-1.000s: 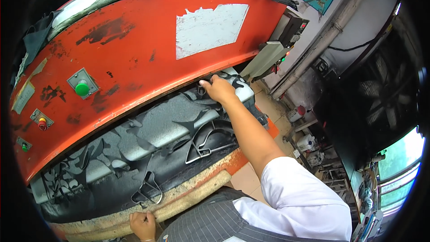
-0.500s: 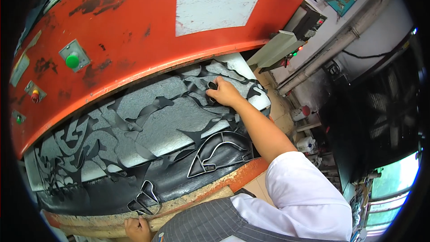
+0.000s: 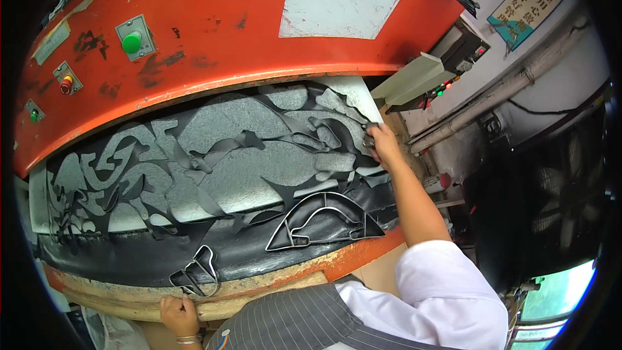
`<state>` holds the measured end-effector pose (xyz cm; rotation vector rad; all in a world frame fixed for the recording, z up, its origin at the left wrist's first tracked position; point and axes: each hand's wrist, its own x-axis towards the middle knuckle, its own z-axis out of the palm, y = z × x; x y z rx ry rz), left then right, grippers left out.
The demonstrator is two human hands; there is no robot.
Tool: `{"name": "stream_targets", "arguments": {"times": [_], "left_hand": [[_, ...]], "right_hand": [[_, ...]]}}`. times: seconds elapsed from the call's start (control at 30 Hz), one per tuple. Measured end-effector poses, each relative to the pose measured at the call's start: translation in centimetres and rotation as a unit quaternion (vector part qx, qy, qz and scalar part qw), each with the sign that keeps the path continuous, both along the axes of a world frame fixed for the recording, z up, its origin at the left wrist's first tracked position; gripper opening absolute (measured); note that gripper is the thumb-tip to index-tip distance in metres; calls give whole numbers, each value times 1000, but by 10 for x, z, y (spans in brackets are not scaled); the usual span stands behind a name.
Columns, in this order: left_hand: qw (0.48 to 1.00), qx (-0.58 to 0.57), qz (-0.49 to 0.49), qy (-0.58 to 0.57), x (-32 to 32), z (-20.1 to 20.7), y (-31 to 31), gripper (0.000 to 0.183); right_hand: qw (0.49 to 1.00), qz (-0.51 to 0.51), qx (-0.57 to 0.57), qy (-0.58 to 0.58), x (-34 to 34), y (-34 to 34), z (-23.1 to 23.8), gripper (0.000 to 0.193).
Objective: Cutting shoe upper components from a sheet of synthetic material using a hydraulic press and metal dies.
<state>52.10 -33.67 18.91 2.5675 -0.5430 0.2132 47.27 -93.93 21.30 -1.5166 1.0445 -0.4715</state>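
The place is a workshop, as a large red machine (image 3: 220, 48) with a green button (image 3: 131, 43) and a control box (image 3: 418, 80) shows; metal dies (image 3: 322, 209) and dark scraps (image 3: 223, 147) lie on its bed (image 3: 123, 263).

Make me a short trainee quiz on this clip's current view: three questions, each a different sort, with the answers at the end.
1. Multiple choice: which of these is nearest to the left hand?
A) a wall sign
B) the small metal frame
C) a wall pipe

2. True or false: the right hand is at the left end of the pale board.

3. Fill in: seen in the picture, the large arched metal frame lies to the ____ of the small metal frame.

Key:
1. B
2. False; it is at the right end.
3. right
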Motion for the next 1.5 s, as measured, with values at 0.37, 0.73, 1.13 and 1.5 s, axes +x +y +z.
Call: {"name": "stream_targets", "arguments": {"times": [0.37, 0.73, 1.13, 1.5], "left_hand": [[1000, 6, -3, -16, 0, -4, -4, 27], [1000, -1, -11, -14, 5, 4, -5, 24], [948, -249, 113, 162, 72, 39, 55, 20], [909, -145, 283, -271, 465, 133, 185, 82]], "right_hand": [[873, 154, -284, 366, 48, 34, 20, 70], [851, 243, -448, 124, -2, 26, -13, 75], [806, 112, -580, 34, 10, 88, 56, 75], [881, 274, -314, -223, 257, 324, 189, 49]]}}
